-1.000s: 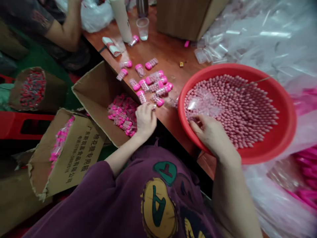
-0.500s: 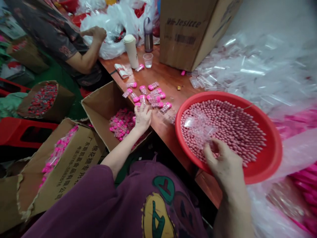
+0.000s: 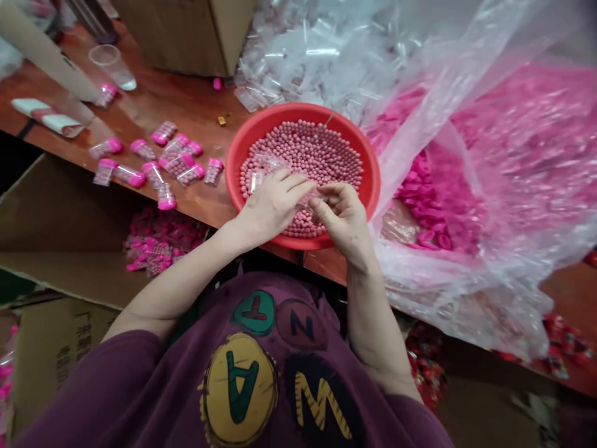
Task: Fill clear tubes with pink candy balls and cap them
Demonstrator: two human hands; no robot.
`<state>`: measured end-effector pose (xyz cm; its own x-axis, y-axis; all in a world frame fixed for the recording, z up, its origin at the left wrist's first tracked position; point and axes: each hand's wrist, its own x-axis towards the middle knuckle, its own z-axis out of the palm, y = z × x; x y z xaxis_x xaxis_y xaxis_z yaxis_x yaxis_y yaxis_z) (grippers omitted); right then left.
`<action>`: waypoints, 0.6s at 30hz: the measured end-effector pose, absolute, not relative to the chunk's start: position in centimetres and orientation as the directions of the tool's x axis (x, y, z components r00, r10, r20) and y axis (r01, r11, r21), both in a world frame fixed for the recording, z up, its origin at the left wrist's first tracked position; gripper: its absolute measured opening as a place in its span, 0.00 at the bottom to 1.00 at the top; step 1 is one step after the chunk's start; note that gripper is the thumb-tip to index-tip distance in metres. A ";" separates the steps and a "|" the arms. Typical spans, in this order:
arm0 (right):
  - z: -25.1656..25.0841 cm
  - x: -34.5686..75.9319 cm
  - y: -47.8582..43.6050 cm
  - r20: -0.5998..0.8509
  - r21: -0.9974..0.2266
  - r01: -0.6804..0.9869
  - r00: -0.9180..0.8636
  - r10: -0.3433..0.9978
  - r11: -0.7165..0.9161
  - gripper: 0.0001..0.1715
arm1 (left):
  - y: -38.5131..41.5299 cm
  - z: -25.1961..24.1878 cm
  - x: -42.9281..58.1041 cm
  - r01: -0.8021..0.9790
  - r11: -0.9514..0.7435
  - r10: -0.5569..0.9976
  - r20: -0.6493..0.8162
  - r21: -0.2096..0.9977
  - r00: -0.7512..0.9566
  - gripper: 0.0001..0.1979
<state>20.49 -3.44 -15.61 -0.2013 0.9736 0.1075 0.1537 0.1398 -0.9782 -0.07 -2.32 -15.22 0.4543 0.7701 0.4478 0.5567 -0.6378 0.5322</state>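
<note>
A red plastic basin [image 3: 368, 186] holds many small pink balls [image 3: 303, 140]. At its left side several small clear plastic containers [image 3: 257, 179] lie on the balls, partly under my left hand [image 3: 276, 205]. That hand reaches over the basin with its fingers stretched toward my right hand [image 3: 344, 219]. My right hand's fingers are bent and closed over the balls; a clear, glinting piece, apparently a small plastic container [image 3: 306, 200], shows at the fingertips. Much of it is covered by the fingers. The two hands nearly meet.
Ball-filled tubes with pink caps [image 3: 175, 163] lie on the table [image 3: 200, 199], left of the basin. Below is a cardboard box [image 3: 69, 267] of more tubes. Behind are a clear-container heap [image 3: 298, 53], carton [image 3: 181, 37] and cup [image 3: 114, 65]. Pink caps [image 3: 420, 186] fill a bag at right.
My left hand has moved from the pink-capped tubes at the table edge to the basin, beside my right hand. The view has swung right, and the other person is out of sight.
</note>
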 end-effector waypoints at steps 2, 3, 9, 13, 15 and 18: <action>-15.1 21.2 -3.8 0.097 -0.991 0.073 -0.205 0.974 0.114 0.28 | -1.5 -15.0 0.0 0.492 -0.654 0.753 0.434 0.575 0.495 0.17; -14.9 21.5 -3.9 0.098 -0.993 0.042 -0.206 0.974 0.109 0.27 | -1.2 -14.8 0.1 0.454 -0.654 0.747 0.424 0.606 0.511 0.17; -15.5 22.6 -4.3 0.203 -0.975 0.072 -0.096 0.975 0.210 0.08 | 0.4 -13.9 2.0 0.333 -0.549 0.768 0.305 0.767 0.564 0.17; -15.6 26.7 -4.3 0.376 -0.906 0.234 0.066 0.924 0.352 0.16 | 2.3 -13.8 3.5 0.484 -0.581 0.747 0.192 0.655 0.636 0.18; -15.6 30.4 -4.5 0.405 -0.883 0.329 0.171 0.898 0.335 0.16 | 3.9 -14.0 3.8 0.604 -0.620 0.750 0.153 0.500 0.643 0.15; -16.3 36.7 -5.6 0.376 -0.860 0.470 0.325 0.868 0.197 0.11 | 6.3 -14.6 4.4 0.723 -0.629 0.767 0.079 0.285 0.636 0.17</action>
<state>36.73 -5.57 -16.31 0.3246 0.8677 0.3764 0.4703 0.1972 -0.8602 4.38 6.30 -14.62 0.6364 0.7673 0.0794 0.7232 -0.6292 0.2846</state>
